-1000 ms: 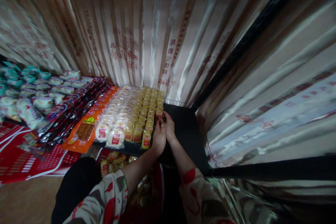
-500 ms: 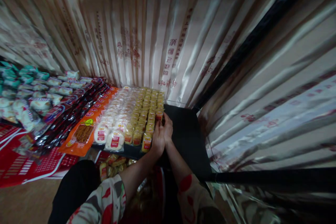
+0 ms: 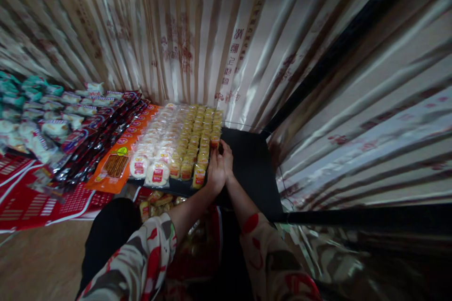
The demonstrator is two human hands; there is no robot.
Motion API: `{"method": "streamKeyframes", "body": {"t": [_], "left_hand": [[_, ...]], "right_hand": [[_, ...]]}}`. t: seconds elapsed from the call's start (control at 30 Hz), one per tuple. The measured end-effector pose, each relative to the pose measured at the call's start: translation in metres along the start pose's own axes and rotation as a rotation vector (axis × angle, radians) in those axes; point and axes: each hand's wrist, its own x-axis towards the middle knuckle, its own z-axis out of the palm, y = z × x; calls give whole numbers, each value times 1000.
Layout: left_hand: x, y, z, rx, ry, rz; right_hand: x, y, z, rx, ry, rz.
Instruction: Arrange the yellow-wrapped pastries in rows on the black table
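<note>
Several rows of small yellow wrapped cakes [image 3: 194, 136] stand on a black shelf [image 3: 247, 169], beside rows of round white wrapped cakes [image 3: 157, 172]. My left hand [image 3: 216, 169] lies along the right side of the yellow rows, its fingers stretched forward and touching the packs. Close against it is my right hand [image 3: 228, 157], fingers also extended, near the rightmost yellow pack [image 3: 214, 141]. Both hands look flat rather than wrapped round anything. Their fingertips are partly hidden and dim.
An orange snack bag [image 3: 113, 169] and dark shiny packets [image 3: 84, 138] lie left of the cakes, then white wrapped snacks [image 3: 56, 127]. A red basket [image 3: 70, 204] is below them. Pleated curtain [image 3: 197, 33] hangs behind; a black pole [image 3: 318, 66] slants at right.
The view has tilted down slightly, so shelf and goods appear higher. Both hands keep their place beside the yellow packs, with little visible movement.
</note>
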Motion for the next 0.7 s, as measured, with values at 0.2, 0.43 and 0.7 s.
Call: {"method": "streamKeyframes", "body": {"t": [0.2, 0.43, 0.7], "left_hand": [[-7, 14, -10, 49, -28, -9], [-32, 17, -19, 109, -63, -46], [-99, 10, -64, 102, -183, 196]], "right_hand": [[-5, -8, -5, -39, -51, -7], [-36, -17, -17, 24, 0, 72], [-112, -45, -29, 136, -24, 99]]}}
